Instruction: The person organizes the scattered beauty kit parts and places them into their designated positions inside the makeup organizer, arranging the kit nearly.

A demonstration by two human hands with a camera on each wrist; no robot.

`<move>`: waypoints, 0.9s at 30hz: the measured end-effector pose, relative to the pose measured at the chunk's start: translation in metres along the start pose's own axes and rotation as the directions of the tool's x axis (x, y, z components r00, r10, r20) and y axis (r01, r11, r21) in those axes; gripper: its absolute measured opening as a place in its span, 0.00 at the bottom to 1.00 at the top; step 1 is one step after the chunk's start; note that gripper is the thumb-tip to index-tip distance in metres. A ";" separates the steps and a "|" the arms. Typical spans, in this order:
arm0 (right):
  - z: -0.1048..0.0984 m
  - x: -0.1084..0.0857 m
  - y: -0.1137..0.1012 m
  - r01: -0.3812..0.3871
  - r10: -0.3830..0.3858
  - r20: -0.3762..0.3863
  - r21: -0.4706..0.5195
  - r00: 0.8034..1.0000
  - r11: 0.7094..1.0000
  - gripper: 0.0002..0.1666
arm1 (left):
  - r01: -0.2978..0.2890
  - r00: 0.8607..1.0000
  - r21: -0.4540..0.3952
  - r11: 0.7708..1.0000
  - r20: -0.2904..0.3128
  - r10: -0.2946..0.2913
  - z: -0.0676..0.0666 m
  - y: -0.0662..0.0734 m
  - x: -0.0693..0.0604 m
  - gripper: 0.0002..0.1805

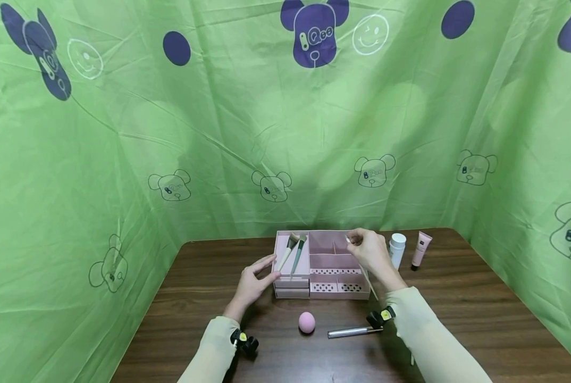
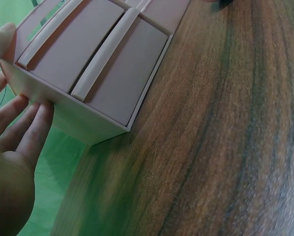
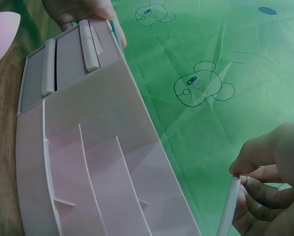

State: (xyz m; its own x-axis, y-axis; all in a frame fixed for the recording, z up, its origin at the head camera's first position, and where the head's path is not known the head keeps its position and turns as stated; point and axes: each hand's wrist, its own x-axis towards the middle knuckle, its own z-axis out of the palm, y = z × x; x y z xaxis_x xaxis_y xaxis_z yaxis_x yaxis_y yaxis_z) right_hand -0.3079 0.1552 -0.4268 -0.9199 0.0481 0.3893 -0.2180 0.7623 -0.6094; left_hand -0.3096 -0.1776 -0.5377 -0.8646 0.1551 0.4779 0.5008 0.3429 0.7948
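A pink desk organizer stands on the table, with drawers at its left and open compartments at its right. My left hand rests against its left side, fingers on the side wall and thumb at the top edge. Two makeup brushes, a pale-handled one and a green-handled one, lie on its left top. Above the right compartments, my right hand pinches one end of a thin white stick. The stick slopes down towards the forearm; its kind does not show.
A white bottle and a pink tube stand right of the organizer. In front lie a pink egg-shaped sponge and a silver pen-like tube. Green printed cloth hangs around the wooden table.
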 end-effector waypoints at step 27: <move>0.015 0.021 -0.027 0.028 -0.030 0.030 0.059 0.999 0.998 0.16 | 0.041 0.998 0.012 0.999 0.047 -0.041 -0.005 0.020 0.001 0.28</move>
State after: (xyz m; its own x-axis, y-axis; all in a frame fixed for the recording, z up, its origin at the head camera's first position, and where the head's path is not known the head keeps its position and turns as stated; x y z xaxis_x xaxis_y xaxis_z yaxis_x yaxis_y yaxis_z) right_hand -0.3265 0.1264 -0.4124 -0.9222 0.0065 0.3866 -0.2624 0.7240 -0.6380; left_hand -0.2999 -0.1752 -0.5197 -0.8855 0.1839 0.4267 0.4646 0.3602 0.8090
